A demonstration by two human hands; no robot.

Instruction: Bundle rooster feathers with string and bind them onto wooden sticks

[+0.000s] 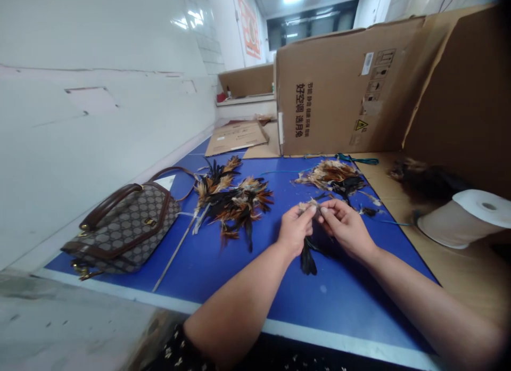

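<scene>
Above the blue table top (247, 278), both my hands meet around a small bunch of feathers (308, 259). Its dark tips hang below my fingers, and pale quill ends show at the top. My left hand (294, 230) is closed in a pinch on the bunch. From the other side my right hand (345, 227) pinches it too, thumb against fingers. Just beyond my hands lies a heap of brown, cream and black feathers (329, 176). To the left is another pile of feathers (241, 203). What exactly sits between my fingertips is partly hidden.
A patterned handbag (123, 230) with brown handles stands at the left by the wall. A large cardboard box (339, 99) rises behind the table. At right are a white spool (465, 222) and dark feathers (429, 182). Flat cardboard (235, 138) lies at the back.
</scene>
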